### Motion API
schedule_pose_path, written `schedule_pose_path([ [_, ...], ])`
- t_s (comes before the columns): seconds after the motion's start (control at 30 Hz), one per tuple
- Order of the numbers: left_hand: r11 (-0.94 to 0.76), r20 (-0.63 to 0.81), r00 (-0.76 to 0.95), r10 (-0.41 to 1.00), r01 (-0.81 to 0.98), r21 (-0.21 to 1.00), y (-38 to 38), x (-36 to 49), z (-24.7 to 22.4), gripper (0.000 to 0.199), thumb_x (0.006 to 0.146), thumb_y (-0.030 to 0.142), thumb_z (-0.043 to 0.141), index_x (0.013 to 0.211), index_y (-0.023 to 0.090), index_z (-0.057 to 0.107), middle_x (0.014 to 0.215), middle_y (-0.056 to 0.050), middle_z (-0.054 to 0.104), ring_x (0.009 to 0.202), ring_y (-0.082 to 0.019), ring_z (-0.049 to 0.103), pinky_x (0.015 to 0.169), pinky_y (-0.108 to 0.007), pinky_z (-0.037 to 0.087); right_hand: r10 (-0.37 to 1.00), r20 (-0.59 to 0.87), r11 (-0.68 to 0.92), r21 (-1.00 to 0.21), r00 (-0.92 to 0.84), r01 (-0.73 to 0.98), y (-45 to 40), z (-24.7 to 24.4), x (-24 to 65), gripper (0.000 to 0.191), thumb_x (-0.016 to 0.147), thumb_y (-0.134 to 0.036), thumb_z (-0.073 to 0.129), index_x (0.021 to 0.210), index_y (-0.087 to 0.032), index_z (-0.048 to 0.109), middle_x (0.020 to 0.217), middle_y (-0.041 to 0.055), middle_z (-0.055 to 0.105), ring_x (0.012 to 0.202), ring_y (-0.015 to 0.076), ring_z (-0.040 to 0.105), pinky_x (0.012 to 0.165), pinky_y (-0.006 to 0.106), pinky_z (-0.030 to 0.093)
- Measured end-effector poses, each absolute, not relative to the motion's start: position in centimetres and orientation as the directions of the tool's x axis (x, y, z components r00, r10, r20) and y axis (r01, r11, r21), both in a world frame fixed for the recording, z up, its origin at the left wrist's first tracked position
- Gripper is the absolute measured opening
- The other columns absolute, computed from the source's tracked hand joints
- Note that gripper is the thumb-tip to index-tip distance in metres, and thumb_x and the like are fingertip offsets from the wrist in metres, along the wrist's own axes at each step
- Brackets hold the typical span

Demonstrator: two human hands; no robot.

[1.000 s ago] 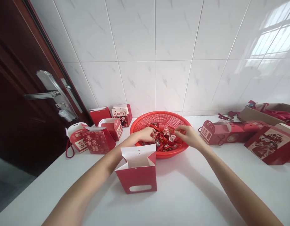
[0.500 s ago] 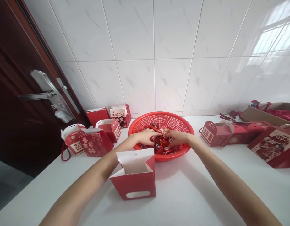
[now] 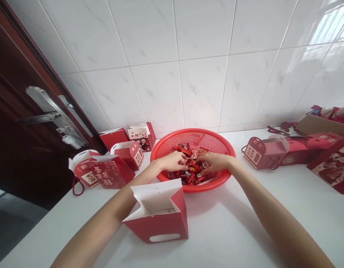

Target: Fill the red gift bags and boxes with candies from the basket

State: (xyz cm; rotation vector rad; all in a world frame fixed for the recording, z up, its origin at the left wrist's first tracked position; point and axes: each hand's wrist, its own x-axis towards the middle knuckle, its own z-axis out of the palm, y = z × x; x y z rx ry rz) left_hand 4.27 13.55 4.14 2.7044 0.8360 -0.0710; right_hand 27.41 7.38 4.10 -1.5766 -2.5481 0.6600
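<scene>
A round red plastic mesh basket (image 3: 192, 138) stands on the white counter (image 3: 230, 208), heaped with small candies in shiny red wrappers (image 3: 192, 173). My left hand (image 3: 172, 162) rests on the left of the heap, fingers curled among the candies. My right hand (image 3: 216, 162) reaches in from the right, its fingertips on the heap. Whether either hand holds a candy is hidden. In front of the basket, just right of my left forearm, stands an open red paper gift bag (image 3: 157, 223) with a white inside and a cut-out handle.
Red gift boxes and bags (image 3: 127, 156) crowd the counter left of the basket, below a dark wooden door's metal handle (image 3: 53, 115). More red boxes (image 3: 265, 152) lie to the right, near a cardboard box (image 3: 322, 124). White tiles rise behind.
My hands have drawn slightly apart over the candies, after almost touching half a second ago. The view has tilted and shifted a little, so the scene sits slightly differently.
</scene>
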Motion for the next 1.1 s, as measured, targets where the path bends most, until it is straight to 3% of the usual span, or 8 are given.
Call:
schedule_pose_path([
  [0.13,-0.783,-0.158,0.830,0.535,0.558,0.275,13.52,4.22,4.29,0.036,0.094,0.044,0.059,0.074,0.021,0.078,0.109,-0.008,0.070,0.100,-0.025,0.062,0.090,-0.033,0.049,0.826,-0.073,0.474,-0.447,-0.559,0.758,7.22,4.40,27.32,0.023,0.083,-0.026,0.075,0.106,-0.028,0.079,0.151,0.0053,0.056,0.146,0.0359,0.042,0.114,0.047,0.041],
  [0.3,-0.763,-0.193,0.806,0.559,0.592,0.260,13.51,4.27,4.25,0.025,0.092,0.040,0.063,0.104,0.027,0.081,0.126,-0.008,0.069,0.119,-0.031,0.059,0.104,-0.039,0.044,0.801,-0.116,0.456,-0.520,-0.588,0.723,7.26,4.26,27.53,0.028,0.081,-0.035,0.078,0.108,-0.029,0.081,0.134,0.0056,0.069,0.123,0.0336,0.063,0.099,0.042,0.051],
  [0.47,-0.745,-0.217,0.781,0.586,0.624,0.236,13.71,4.33,4.00,0.045,0.093,0.042,0.062,0.134,0.024,0.068,0.144,-0.013,0.060,0.134,-0.037,0.050,0.113,-0.047,0.039,0.887,-0.106,0.343,-0.500,-0.450,0.795,7.53,3.86,27.82,0.056,0.074,-0.043,0.083,0.126,-0.024,0.075,0.120,0.0111,0.075,0.106,0.0345,0.070,0.083,0.039,0.056],
  [0.57,-0.735,-0.222,0.767,0.601,0.640,0.221,13.64,4.38,4.22,0.059,0.092,0.043,0.061,0.147,0.020,0.056,0.151,-0.016,0.055,0.140,-0.037,0.046,0.117,-0.048,0.034,0.909,-0.011,0.349,-0.529,-0.417,0.774,7.60,4.01,27.73,0.039,0.081,-0.036,0.078,0.118,-0.025,0.077,0.110,0.0079,0.077,0.100,0.0303,0.072,0.080,0.036,0.056],
  [0.7,-0.710,-0.199,0.754,0.627,0.657,0.252,13.45,4.37,4.60,0.059,0.090,0.039,0.063,0.145,0.017,0.055,0.147,-0.016,0.059,0.135,-0.038,0.052,0.114,-0.047,0.039,0.931,0.155,0.354,-0.597,-0.330,0.720,7.55,4.47,27.50,0.018,0.087,-0.022,0.070,0.102,-0.023,0.081,0.106,0.0050,0.079,0.100,0.0274,0.072,0.090,0.039,0.055],
  [0.83,-0.671,-0.134,0.729,0.671,0.675,0.308,13.40,4.25,4.61,0.045,0.088,0.029,0.062,0.131,0.017,0.063,0.135,-0.014,0.068,0.122,-0.034,0.063,0.103,-0.042,0.048,0.935,0.267,0.355,-0.673,-0.236,0.648,7.57,4.64,27.53,0.009,0.085,-0.019,0.073,0.090,-0.020,0.080,0.096,0.0046,0.080,0.094,0.0259,0.073,0.087,0.040,0.057],
  [1.0,-0.645,-0.035,0.710,0.703,0.657,0.391,13.21,4.36,4.79,0.033,0.090,0.021,0.054,0.120,0.017,0.067,0.126,-0.013,0.072,0.116,-0.031,0.067,0.101,-0.041,0.050,0.932,0.314,0.361,-0.762,-0.182,0.537,7.54,4.60,27.75,0.005,0.080,-0.018,0.075,0.084,-0.019,0.078,0.091,0.0054,0.080,0.088,0.0239,0.075,0.082,0.037,0.060],
  [1.1,-0.629,0.050,0.685,0.727,0.634,0.450,13.01,4.39,4.98,0.037,0.096,0.020,0.042,0.126,0.017,0.063,0.125,-0.011,0.073,0.118,-0.026,0.067,0.102,-0.037,0.051,0.930,0.319,0.368,-0.802,-0.184,0.471,7.48,4.62,27.82,0.008,0.079,-0.013,0.071,0.082,-0.018,0.076,0.090,0.0054,0.080,0.088,0.0230,0.076,0.082,0.035,0.062],
])
